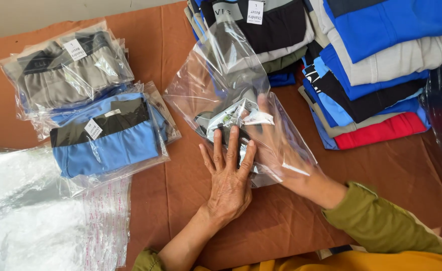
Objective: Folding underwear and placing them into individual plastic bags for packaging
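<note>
**Clear bag and dark garment, mid-table, under both hands**

Item one: we see a clear bag [221, 85] lying at the middle of the brown cloth [180, 200] that covers the tabletop, its open mouth toward the far edge. Inside it sits a dark garment [228, 133] with a white paper insert.

Item two: the left hand [229, 175] lies flat on the bag, palm down, fingers spread and pressing the garment through the plastic. It grips nothing.

Item three: the right hand [281, 145] is inside the bag, seen through the film, fingers laid out against the garment's right side. We cannot tell whether they pinch it. An olive sleeve [381, 221] covers that forearm.

Item four: toward the far left corner we count a pile of bagged garments [90, 100], each in its own clear wrapper with a small white tag; a grey one lies on top at the back, a blue one with a black band at the front.

Item five: at the near left edge, a heap of empty bags [35, 216], some with a printed strip.

Item six: at the far right corner, a stack of loose garments [371, 65], folded, in blue, black, grey and red, just beside the bag's mouth.
</note>
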